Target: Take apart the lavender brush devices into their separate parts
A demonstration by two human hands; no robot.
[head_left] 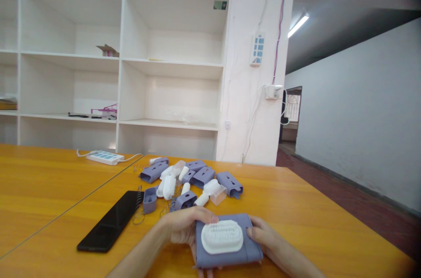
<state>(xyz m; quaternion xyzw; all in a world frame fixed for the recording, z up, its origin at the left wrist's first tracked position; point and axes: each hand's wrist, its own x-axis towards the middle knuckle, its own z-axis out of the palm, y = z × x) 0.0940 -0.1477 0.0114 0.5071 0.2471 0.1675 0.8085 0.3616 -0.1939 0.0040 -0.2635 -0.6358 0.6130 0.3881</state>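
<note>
Low in the middle of the head view, my left hand (184,225) and my right hand (265,233) hold a flat purple-grey plastic housing (251,251) between them. My left thumb rests at the top edge of a white oval ribbed piece (222,237), which lies on the housing's face; whether it is fixed there I cannot tell. My right hand grips the right edge, thumb on top. Fingers underneath are mostly hidden. Just beyond lies a loose group of purple-grey housings (203,177), white rounded parts (169,187) and metal springs (139,197).
A black flat tablet-like device (110,223) lies left of the parts. Near the back edge sits a white power strip (105,157) with a cord. White shelving (171,64) stands behind the orange wooden table (312,216). A see-through cap (218,194) lies among the parts.
</note>
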